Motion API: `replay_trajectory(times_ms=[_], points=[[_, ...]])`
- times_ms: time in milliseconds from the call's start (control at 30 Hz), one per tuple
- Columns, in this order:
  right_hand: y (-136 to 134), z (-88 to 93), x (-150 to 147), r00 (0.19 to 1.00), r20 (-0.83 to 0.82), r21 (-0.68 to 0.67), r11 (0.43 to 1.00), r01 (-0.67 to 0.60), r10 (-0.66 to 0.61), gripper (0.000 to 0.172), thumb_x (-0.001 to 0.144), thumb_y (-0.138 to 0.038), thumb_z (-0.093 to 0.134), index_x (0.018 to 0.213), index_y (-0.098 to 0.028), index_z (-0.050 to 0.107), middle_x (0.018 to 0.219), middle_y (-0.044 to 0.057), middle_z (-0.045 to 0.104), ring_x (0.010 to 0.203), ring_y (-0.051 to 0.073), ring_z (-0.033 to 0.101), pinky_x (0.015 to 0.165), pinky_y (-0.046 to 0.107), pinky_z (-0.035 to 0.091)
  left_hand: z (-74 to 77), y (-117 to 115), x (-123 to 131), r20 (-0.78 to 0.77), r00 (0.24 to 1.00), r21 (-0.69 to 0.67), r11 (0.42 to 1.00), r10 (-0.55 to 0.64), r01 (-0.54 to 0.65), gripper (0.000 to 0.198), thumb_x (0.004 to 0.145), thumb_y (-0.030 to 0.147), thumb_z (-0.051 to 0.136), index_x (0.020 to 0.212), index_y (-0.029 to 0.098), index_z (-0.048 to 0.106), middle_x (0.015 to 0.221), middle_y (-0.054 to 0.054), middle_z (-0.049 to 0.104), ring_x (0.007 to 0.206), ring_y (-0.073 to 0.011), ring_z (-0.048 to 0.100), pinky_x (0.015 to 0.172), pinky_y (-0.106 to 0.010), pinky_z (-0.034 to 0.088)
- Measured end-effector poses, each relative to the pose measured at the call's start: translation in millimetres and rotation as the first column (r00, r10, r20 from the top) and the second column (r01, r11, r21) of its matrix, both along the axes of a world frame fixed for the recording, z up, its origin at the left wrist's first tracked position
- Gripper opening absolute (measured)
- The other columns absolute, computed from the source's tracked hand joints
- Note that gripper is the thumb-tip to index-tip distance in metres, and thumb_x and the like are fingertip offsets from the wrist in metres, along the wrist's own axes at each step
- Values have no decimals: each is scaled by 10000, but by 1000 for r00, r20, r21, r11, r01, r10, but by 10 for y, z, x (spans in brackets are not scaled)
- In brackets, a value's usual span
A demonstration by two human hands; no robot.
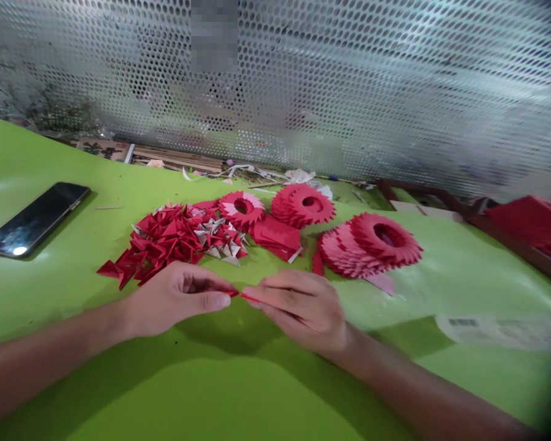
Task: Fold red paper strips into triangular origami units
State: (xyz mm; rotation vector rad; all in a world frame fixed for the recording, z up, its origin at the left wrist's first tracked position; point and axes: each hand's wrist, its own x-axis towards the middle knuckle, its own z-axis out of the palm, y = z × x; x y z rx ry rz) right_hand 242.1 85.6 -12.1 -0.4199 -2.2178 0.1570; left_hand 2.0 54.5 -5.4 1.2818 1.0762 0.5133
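Note:
My left hand [174,300] and my right hand [298,309] meet above the green tabletop [239,392], their fingertips pinching a small folded red paper piece [237,295] from either side. Just beyond my left hand lies a loose heap of red folded paper triangles [165,239], with some silver-backed triangles [223,242] at its right. Beyond my right hand are stacked toothed red paper rings [371,245], and further back are two smaller ring stacks [303,205] [241,208]. A pile of red paper sheets [275,237] lies between them.
A black smartphone [34,219] lies on the table at left. A brown-rimmed tray [528,229] holding red paper stands at right. Paper scraps and wooden strips line the far edge, before a perforated metal screen [349,92]. A label sheet [496,331] lies at front right.

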Motion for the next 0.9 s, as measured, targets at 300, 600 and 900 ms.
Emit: replay_trajectory(times_ms=[300,600,900], points=[[2,-20,8,999,41,50,999,18,-20,126,958,-160,605,990,-169,726,765,17,705,594,94,601,524,229,450,-10,9,2,1,1000,-17,1000,9,-9,423,791,516,759,1080,207,770,863,-33,720,701,-123,545,579,-201,394],[22,-53,4,1000,21,68,998,6,-7,113,939,-160,635,990,-172,736,767,11,697,585,91,594,515,223,447,40,24,25,36,999,6,1000,11,-12,359,805,463,749,1042,194,777,864,-30,732,689,-123,572,565,-201,411],[9,-47,-14,999,35,19,1000,-7,6,117,952,-174,629,995,-172,739,800,20,710,623,86,616,565,208,484,19,2,-10,-107,990,61,994,-86,93,399,842,506,701,1067,184,768,848,-40,707,692,-141,573,560,-212,416]])
